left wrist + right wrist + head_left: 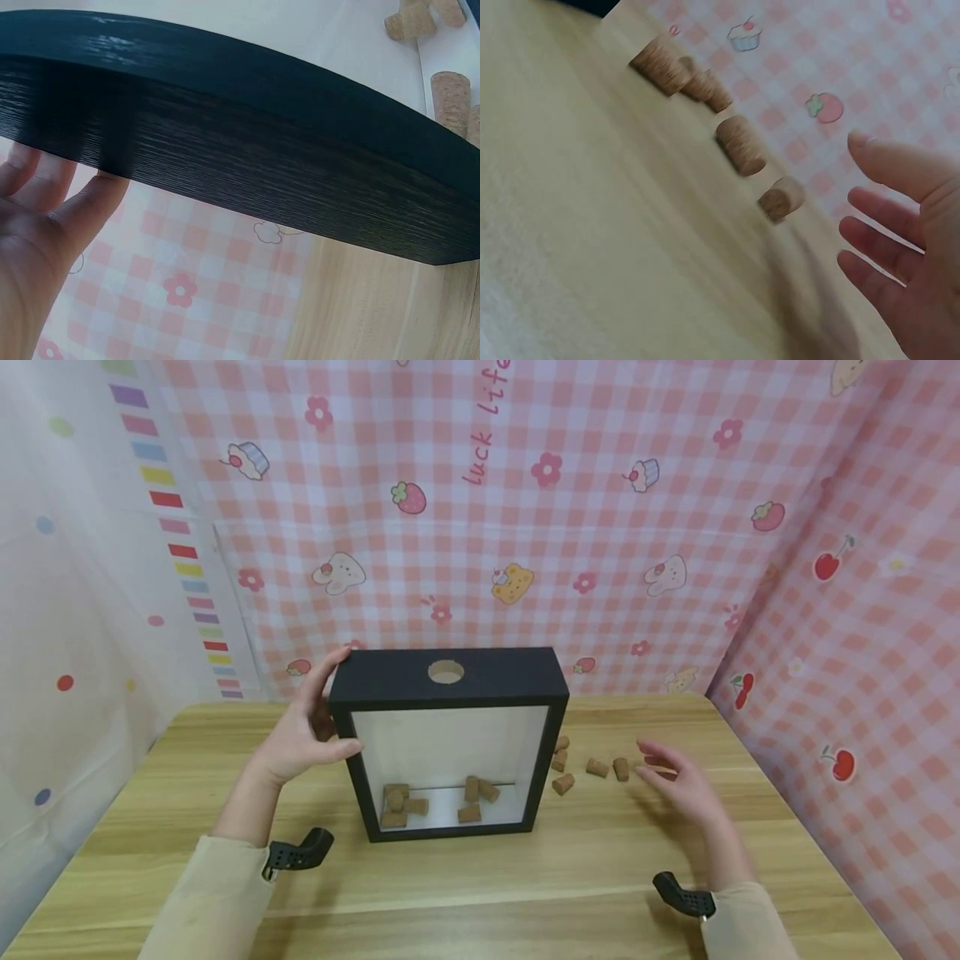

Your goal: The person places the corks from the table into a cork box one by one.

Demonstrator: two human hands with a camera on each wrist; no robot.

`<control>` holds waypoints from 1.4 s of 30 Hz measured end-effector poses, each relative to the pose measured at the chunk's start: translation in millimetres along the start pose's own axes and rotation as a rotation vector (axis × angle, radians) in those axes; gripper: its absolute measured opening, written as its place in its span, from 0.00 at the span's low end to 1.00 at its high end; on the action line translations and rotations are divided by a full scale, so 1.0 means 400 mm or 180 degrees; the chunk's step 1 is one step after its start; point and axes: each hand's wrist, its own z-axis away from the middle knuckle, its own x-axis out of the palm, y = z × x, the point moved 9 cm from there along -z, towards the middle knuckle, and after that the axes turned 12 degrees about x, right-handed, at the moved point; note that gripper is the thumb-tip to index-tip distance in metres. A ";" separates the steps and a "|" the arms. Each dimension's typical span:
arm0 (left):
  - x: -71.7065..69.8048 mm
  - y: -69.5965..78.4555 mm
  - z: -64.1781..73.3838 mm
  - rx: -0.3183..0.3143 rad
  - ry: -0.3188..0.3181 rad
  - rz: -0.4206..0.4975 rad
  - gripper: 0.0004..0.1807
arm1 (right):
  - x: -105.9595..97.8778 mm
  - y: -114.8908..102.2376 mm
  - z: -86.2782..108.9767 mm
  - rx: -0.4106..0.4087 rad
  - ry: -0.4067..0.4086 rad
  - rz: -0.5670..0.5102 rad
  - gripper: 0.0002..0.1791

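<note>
On the wooden table (465, 868), upright near the middle: black shadow-box frame (450, 677) with a round hole (446, 672) in its top edge and a glazed front, several corks (405, 802) lying loose on its floor. Left hand (303, 739) wrapped round the frame's upper left corner, thumb on the front face, fingers over the back edge; grip clamped on the frame, steadying it, as the left wrist view confirms with fingertips (97, 187) tucked against the dark wood-grain side. Right hand (678, 781) hovering low over the table to the right, fingers spread and relaxed, grip apart and holding nothing, just beside the nearest loose cork (621, 768). More loose corks (577, 768) strewn between that hand and the frame's right side, none touching the hand. Likely handling: corks light, slightly springy, rough enough not to slip, yet round and prone to roll; best pinched across the barrel between thumb and forefinger. Frame stiff but tall and narrow, apt to tip, front pane probably fragile; best held by the wooden rim, not the pane. Pink checked cloth (600, 510) hung behind and to the right.
</note>
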 end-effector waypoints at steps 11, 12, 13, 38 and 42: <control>-0.001 -0.007 0.001 -0.0024 0.0000 0.0065 0.58 | 0.041 0.038 -0.021 0.0075 -0.0161 0.0116 0.28; -0.001 -0.009 0.002 -0.0038 0.0004 0.0091 0.58 | 0.043 0.037 -0.024 0.0069 -0.0160 0.0144 0.28; -0.001 -0.010 0.002 -0.0042 0.0002 0.0120 0.58 | 0.046 0.036 -0.027 0.0057 -0.0174 0.0148 0.28; 0.010 -0.013 -0.003 0.0097 -0.0030 0.0389 0.58 | 0.060 0.047 -0.042 0.0064 -0.0117 0.0327 0.24; 0.010 -0.014 -0.004 0.0093 -0.0022 0.0393 0.58 | 0.059 0.051 -0.041 0.0107 -0.0080 0.0353 0.22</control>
